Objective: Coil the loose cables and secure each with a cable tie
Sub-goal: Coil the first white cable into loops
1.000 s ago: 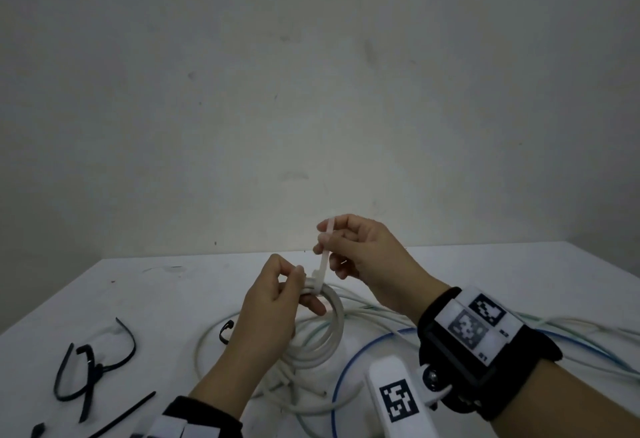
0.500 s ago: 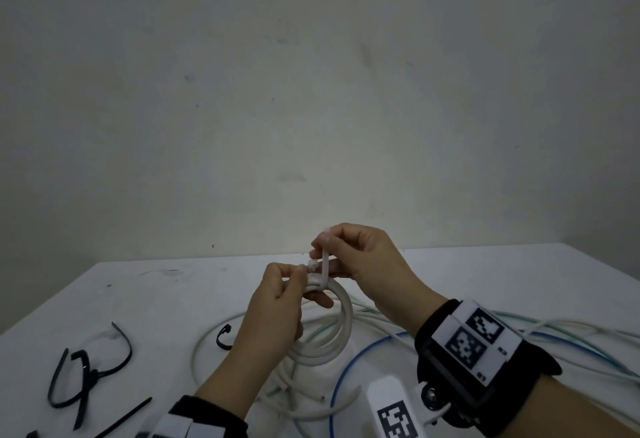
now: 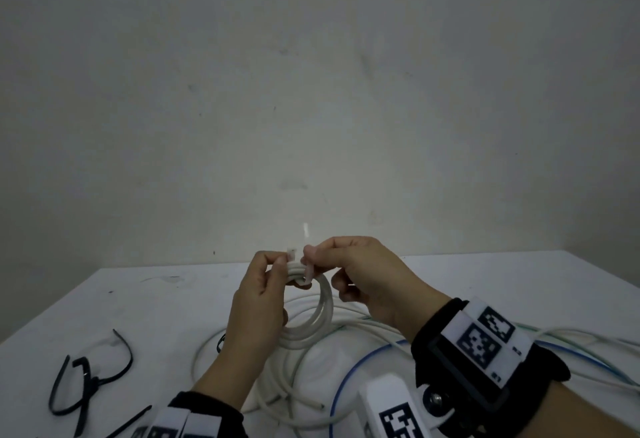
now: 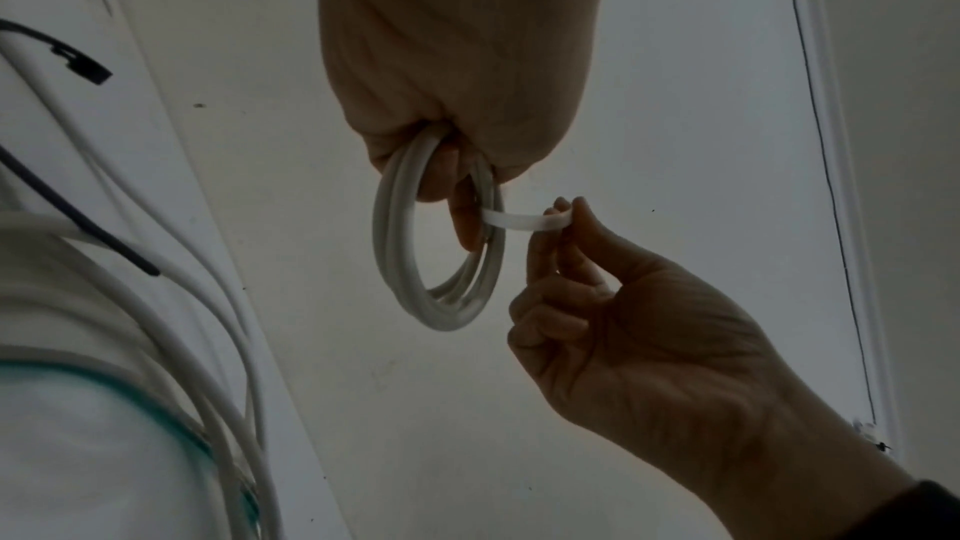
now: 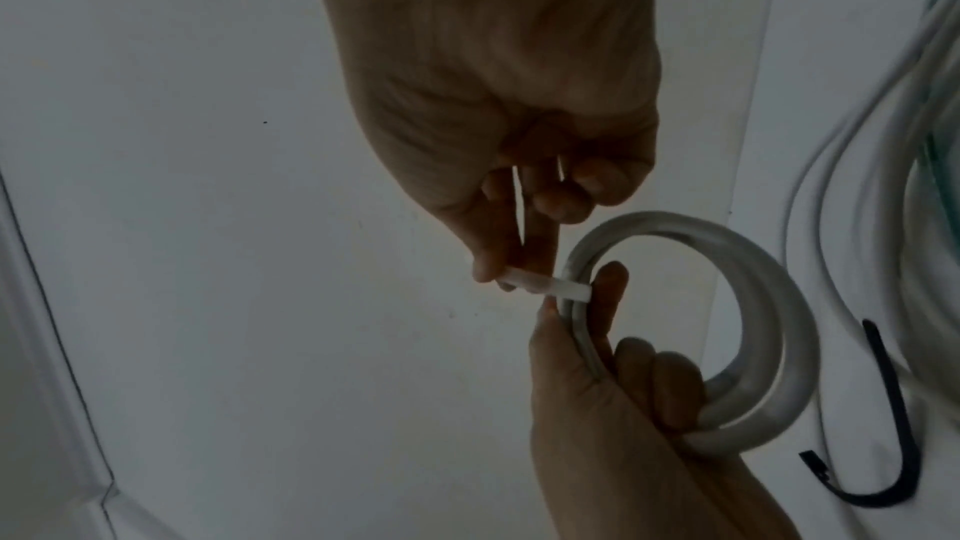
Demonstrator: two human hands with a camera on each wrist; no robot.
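Left hand (image 3: 258,294) curled round white coil (image 3: 313,320), held up over the table's (image 3: 145,302) middle. Right hand (image 3: 360,271) pinching white tie (image 4: 524,220) wrapped on the coil. Best to pull slow and straight, squeezing loops so none slip out.

Dim, flat, grainy light in all views; wrist views darker, softly blurred, edges bent by the wide lens.

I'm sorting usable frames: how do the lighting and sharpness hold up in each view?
Head view: dim, even light; the white cable tie tip is smeared by motion. Left wrist view: backlit, left hand dark, nearby table cables soft. Right wrist view: underexposed, right hand shadowed, white coil readable.
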